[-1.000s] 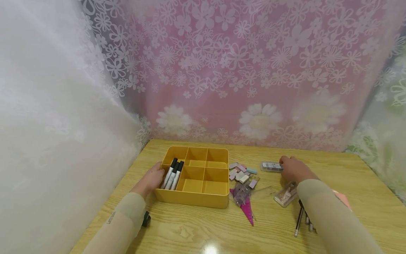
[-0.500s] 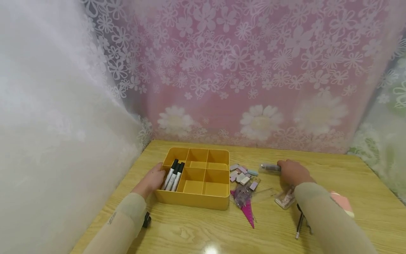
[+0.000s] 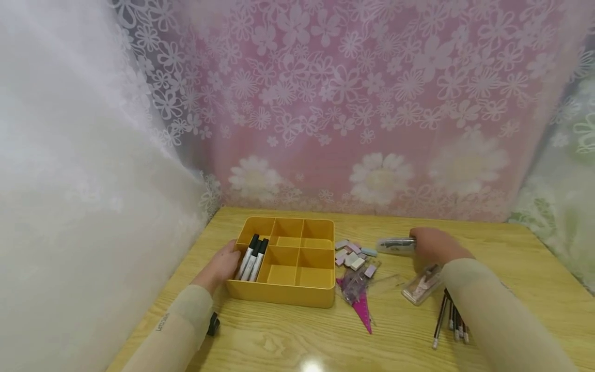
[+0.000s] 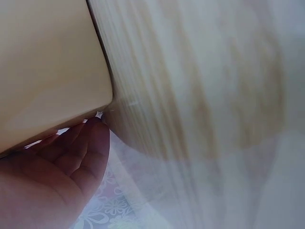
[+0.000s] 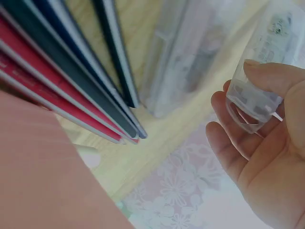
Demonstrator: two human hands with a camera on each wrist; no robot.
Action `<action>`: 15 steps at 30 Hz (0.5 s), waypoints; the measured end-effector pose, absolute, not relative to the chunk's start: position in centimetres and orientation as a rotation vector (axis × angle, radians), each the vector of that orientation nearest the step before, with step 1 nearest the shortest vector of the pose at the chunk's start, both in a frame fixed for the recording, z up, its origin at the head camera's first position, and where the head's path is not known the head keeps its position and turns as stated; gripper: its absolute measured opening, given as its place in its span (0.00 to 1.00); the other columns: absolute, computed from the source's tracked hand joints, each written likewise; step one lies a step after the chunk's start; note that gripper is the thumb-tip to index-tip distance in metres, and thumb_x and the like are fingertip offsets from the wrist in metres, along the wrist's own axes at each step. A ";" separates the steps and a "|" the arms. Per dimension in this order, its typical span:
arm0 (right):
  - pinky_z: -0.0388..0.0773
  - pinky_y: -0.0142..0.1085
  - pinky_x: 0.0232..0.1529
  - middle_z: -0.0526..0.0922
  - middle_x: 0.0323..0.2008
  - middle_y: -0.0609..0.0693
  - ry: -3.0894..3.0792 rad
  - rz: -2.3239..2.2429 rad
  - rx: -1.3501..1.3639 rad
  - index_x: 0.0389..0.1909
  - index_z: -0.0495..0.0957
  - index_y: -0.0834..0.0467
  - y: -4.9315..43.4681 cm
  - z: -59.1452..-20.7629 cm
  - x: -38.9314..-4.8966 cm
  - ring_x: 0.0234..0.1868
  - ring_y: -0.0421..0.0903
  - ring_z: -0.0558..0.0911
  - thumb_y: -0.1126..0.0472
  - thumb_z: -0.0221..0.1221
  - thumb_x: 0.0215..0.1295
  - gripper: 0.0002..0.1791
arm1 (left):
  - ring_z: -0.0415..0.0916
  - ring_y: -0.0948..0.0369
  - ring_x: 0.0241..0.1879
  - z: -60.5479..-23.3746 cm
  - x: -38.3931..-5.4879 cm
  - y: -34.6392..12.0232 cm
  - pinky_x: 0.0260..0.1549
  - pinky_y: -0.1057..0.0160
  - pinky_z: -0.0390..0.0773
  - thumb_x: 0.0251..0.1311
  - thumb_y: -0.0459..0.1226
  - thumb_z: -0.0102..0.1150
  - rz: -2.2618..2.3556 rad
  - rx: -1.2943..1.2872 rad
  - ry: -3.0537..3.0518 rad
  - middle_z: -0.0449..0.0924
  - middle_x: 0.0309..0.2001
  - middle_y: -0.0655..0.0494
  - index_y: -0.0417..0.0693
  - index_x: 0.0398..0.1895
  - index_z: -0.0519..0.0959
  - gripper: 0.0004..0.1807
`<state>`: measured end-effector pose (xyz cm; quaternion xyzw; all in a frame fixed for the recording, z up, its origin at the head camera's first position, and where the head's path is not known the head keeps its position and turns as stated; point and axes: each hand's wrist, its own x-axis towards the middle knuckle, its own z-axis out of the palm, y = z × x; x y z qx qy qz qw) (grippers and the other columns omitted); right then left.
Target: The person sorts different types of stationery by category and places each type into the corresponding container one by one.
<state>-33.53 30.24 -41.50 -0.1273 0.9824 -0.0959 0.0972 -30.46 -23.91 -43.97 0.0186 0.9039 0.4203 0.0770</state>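
My left hand [image 3: 225,262] rests against the outer left wall of a yellow six-compartment organizer [image 3: 282,295]. In the left wrist view, slightly bent fingers [image 4: 93,148] touch the organizer's edge. Three white markers [image 3: 251,262] with black caps lean in its front-left compartment. My right hand [image 3: 439,245] holds a slim clear plastic case [image 3: 395,245] by one end, just right of the erasers. Pinched between thumb and fingers in the right wrist view, the clear case [image 5: 259,88] shows a printed label; what it contains is unclear.
Several small erasers [image 3: 351,254] lie right of the organizer, beside a magenta set square [image 3: 362,312] and clear rulers. A second clear case [image 3: 420,287] and several pencils [image 3: 441,320] lie near my right sleeve. Something black [image 3: 214,324] sits by my left sleeve.
The case in my right hand has turned from label-side up to more edge-on, and the hand shifts slightly left, then back right. The left hand and organizer stay put.
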 end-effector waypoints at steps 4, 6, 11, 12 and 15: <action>0.79 0.56 0.43 0.80 0.53 0.68 2.918 -0.318 -0.410 0.58 0.74 0.70 29.9 -40.2 -33.5 0.48 0.63 0.81 0.69 0.55 0.68 0.19 | 0.55 0.40 0.73 -44.2 -30.4 -24.0 0.71 0.38 0.51 0.79 0.39 0.29 1.268 0.057 2.707 0.60 0.74 0.37 0.42 0.78 0.56 0.28; 0.79 0.54 0.41 0.80 0.51 0.67 2.921 -0.336 -0.425 0.56 0.75 0.70 29.5 -39.6 -33.5 0.45 0.60 0.82 0.67 0.56 0.68 0.18 | 0.55 0.40 0.73 -44.4 -30.4 -24.0 0.71 0.37 0.51 0.78 0.39 0.30 1.262 0.052 2.708 0.60 0.74 0.37 0.42 0.78 0.56 0.28; 0.79 0.55 0.41 0.81 0.49 0.65 2.960 -0.449 -0.464 0.55 0.76 0.69 28.4 -38.5 -33.8 0.43 0.59 0.82 0.62 0.59 0.69 0.18 | 0.54 0.39 0.74 -44.2 -30.2 -23.9 0.71 0.37 0.50 0.79 0.39 0.30 1.271 0.040 2.692 0.59 0.75 0.37 0.41 0.78 0.55 0.28; 0.79 0.56 0.42 0.81 0.49 0.65 2.968 -0.483 -0.466 0.56 0.76 0.69 28.1 -38.2 -33.8 0.45 0.60 0.82 0.61 0.59 0.70 0.19 | 0.54 0.39 0.74 -44.1 -30.2 -23.9 0.71 0.37 0.50 0.79 0.39 0.29 1.273 0.050 2.692 0.59 0.74 0.36 0.41 0.78 0.55 0.28; 0.79 0.56 0.43 0.81 0.52 0.65 2.993 -0.545 -0.476 0.58 0.74 0.67 27.3 -37.5 -33.5 0.47 0.61 0.82 0.59 0.59 0.71 0.21 | 0.54 0.39 0.74 -44.0 -30.1 -23.8 0.71 0.37 0.50 0.78 0.39 0.30 1.270 0.051 2.695 0.59 0.74 0.36 0.41 0.78 0.55 0.28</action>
